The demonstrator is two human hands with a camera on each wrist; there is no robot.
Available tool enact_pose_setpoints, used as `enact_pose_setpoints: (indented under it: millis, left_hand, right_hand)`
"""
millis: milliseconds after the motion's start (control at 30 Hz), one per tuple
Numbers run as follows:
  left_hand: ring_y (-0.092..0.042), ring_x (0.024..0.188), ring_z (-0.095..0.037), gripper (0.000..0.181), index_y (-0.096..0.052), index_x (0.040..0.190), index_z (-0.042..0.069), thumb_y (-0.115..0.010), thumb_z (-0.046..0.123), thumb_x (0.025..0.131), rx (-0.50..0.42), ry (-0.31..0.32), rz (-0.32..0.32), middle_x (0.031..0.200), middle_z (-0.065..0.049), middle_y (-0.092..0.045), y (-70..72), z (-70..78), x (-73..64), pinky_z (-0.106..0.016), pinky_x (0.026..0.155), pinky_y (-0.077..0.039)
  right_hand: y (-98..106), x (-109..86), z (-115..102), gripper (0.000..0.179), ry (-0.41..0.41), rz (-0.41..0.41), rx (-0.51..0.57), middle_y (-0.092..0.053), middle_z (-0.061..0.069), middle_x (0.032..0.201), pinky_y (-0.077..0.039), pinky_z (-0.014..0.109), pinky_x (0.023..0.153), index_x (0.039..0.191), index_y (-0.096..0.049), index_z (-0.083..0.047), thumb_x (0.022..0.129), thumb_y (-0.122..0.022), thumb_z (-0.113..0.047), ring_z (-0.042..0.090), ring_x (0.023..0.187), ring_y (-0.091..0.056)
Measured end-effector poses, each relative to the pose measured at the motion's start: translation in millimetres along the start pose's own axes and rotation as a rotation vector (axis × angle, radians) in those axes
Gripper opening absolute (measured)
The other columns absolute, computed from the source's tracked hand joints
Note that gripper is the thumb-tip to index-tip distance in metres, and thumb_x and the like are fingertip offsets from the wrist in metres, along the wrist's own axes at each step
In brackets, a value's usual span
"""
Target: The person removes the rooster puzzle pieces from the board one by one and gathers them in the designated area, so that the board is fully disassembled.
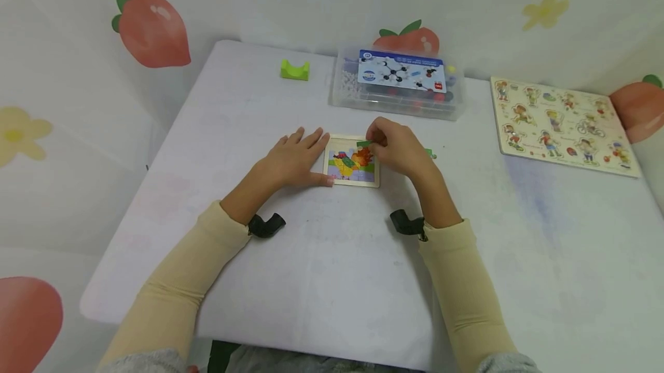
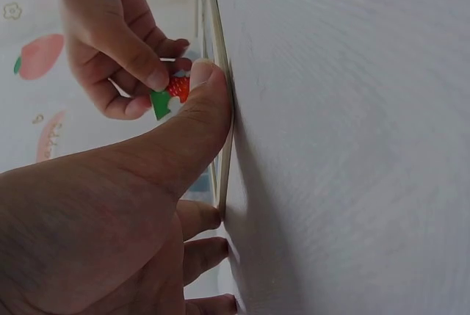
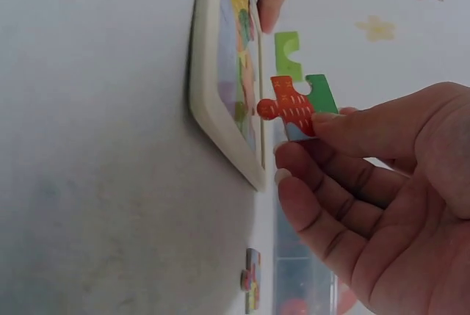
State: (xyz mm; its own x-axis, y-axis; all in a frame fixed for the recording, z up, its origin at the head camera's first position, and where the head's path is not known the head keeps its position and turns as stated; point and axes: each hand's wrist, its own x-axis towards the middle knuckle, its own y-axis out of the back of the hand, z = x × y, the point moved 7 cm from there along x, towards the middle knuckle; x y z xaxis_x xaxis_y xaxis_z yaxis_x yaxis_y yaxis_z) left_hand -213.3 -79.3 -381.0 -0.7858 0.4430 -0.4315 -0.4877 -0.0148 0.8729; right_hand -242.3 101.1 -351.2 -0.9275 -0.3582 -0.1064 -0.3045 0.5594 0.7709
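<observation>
- Beige sleeves (image 1: 464,286), lower left and right of frame.
- Left hand (image 1: 294,162), centre: fingers spread, touching the puzzle (image 1: 349,166) at mid-frame.
- Right hand (image 1: 400,147), right of centre, pinches a red-green piece (image 3: 295,109) over the puzzle.

In the head view, the right grip (image 1: 398,147) hides the upper right corner of the jigsaw tray (image 1: 358,184) and most of the jigsaw piece (image 1: 364,143). The right wrist view's top edge crops the tray. The case label's (image 1: 402,71) fine print is illegibly small.
</observation>
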Motion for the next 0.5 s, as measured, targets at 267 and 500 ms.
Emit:
enact_pose_setpoints:
  millis: [267,500]
  left_hand:
    - [0.000,0.151,-0.040,0.105,-0.006,0.163,0.015,-0.060,0.067,0.090,-0.003,-0.001,0.013,0.168,-0.007,-0.002,-0.1,-0.4,2.7,-0.058,0.118,-0.009]
    - [0.000,0.151,-0.040,0.104,-0.006,0.163,0.014,-0.060,0.066,0.091,0.001,0.004,0.000,0.168,-0.007,-0.001,1.0,1.0,0.2,-0.058,0.118,-0.009]
  right_hand:
    - [2.8,-1.9,4.3,0.011,-0.027,0.027,0.050,-0.062,0.013,0.099,-0.049,0.040,0.085,0.105,-0.060,-0.003,0.094,-0.061,0.001,0.028,0.090,-0.055]
    - [5.4,-8.9,9.7,0.014,-0.041,0.026,0.085,-0.062,0.014,0.101,-0.049,0.040,0.083,0.108,-0.061,-0.002,0.094,-0.062,-0.001,0.029,0.090,-0.055]
